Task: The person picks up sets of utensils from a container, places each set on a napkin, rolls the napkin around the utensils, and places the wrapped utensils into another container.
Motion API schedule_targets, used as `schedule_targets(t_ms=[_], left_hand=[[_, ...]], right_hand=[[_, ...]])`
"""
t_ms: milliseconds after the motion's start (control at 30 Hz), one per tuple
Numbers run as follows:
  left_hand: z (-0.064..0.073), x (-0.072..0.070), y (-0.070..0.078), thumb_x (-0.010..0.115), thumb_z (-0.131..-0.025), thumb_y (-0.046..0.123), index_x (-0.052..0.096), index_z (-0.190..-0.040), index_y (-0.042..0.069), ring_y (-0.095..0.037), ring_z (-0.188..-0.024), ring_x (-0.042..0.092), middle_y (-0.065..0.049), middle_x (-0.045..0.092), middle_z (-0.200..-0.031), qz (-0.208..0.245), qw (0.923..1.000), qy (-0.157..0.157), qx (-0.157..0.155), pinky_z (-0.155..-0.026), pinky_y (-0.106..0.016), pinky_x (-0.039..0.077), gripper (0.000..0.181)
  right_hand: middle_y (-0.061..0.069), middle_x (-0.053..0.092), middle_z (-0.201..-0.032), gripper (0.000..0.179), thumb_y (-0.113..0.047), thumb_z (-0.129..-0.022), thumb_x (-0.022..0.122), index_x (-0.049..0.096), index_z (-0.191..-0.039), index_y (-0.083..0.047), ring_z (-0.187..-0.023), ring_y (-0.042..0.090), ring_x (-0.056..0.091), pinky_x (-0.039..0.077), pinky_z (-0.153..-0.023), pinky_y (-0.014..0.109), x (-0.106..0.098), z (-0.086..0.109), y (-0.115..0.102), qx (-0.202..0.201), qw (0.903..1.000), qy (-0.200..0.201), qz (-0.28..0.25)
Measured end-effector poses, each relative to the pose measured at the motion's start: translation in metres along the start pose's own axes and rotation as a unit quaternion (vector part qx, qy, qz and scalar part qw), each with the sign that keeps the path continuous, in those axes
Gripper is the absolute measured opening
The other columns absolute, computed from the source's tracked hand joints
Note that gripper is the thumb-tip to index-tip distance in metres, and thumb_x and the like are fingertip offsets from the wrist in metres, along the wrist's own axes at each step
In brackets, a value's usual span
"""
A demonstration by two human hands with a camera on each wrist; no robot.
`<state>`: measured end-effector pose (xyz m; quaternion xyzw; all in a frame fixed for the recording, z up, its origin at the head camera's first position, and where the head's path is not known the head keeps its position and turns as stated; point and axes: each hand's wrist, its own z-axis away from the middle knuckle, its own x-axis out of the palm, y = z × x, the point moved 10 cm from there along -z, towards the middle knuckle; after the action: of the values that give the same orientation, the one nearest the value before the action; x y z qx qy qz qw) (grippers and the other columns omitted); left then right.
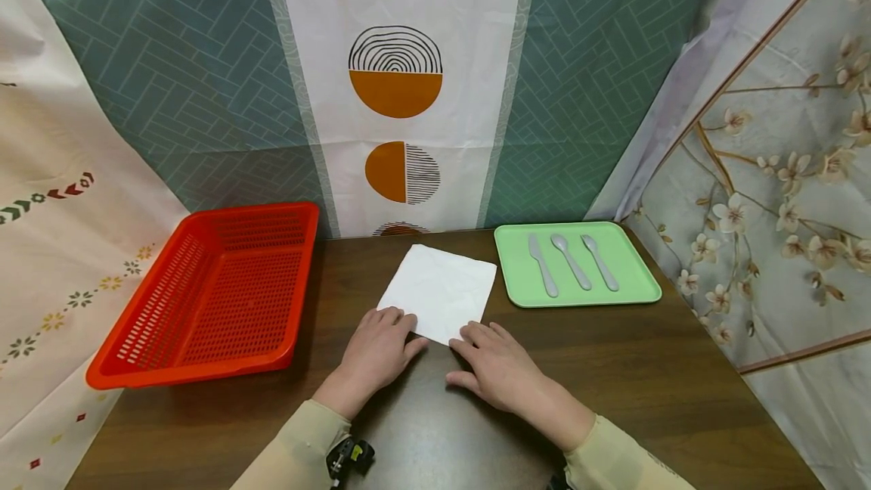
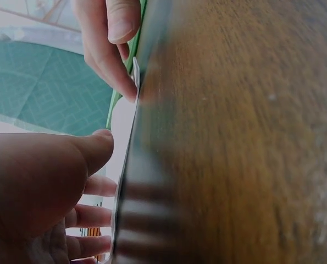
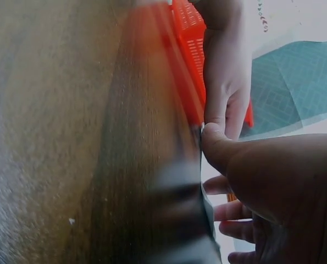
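A white square napkin lies on the wooden table, turned slightly askew. My left hand rests its fingertips on the napkin's near left corner, with the thumb apart to the right. On the near right corner lie the fingertips of my right hand, its thumb resting off the napkin toward the left hand. Seen low in the left wrist view, the fingers press on the napkin's thin edge. In the right wrist view, the other hand's fingers touch that edge too.
A red perforated plastic basket stands on the left. At the back right is a light green tray bearing a grey knife, spoon and fork. Patterned cloths hang behind and beside the table.
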<state>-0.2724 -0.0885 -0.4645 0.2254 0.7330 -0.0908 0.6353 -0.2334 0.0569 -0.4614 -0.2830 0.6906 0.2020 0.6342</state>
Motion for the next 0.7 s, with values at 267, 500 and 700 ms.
schedule_targets(t_ms=[267,500,700], left_hand=[[0.002,0.001,-0.003,0.075,-0.106,0.038,0.071,-0.113,0.009,-0.037,-0.122,0.063,-0.014,0.068,-0.12,0.008,0.9999,-0.005,-0.003,-0.119,-0.058,0.042,0.031],[0.006,-0.001,-0.005,0.077,-0.105,0.037,0.07,-0.112,0.008,-0.038,-0.121,0.064,-0.014,0.068,-0.118,0.014,0.9999,0.002,0.0,-0.118,-0.058,0.043,0.03],[0.005,-0.001,-0.005,0.077,-0.105,0.038,0.071,-0.11,0.008,-0.038,-0.122,0.064,-0.014,0.069,-0.119,0.017,0.9998,-0.002,0.0,-0.118,-0.057,0.043,0.031]], right_hand=[[0.011,0.063,-0.134,0.053,-0.052,-0.107,0.068,0.072,-0.141,-0.011,-0.124,0.03,0.061,0.043,-0.119,0.059,-0.001,0.002,-0.009,-0.014,0.9999,0.0,-0.01],[0.01,0.063,-0.134,0.05,-0.052,-0.109,0.067,0.074,-0.139,-0.012,-0.125,0.027,0.059,0.043,-0.118,0.056,-0.002,0.003,-0.014,-0.036,0.9991,-0.002,-0.025],[0.013,0.066,-0.139,0.05,-0.048,-0.108,0.069,0.072,-0.14,-0.009,-0.133,0.032,0.06,0.044,-0.118,0.051,-0.006,-0.003,-0.002,-0.033,0.9987,0.018,-0.035]])
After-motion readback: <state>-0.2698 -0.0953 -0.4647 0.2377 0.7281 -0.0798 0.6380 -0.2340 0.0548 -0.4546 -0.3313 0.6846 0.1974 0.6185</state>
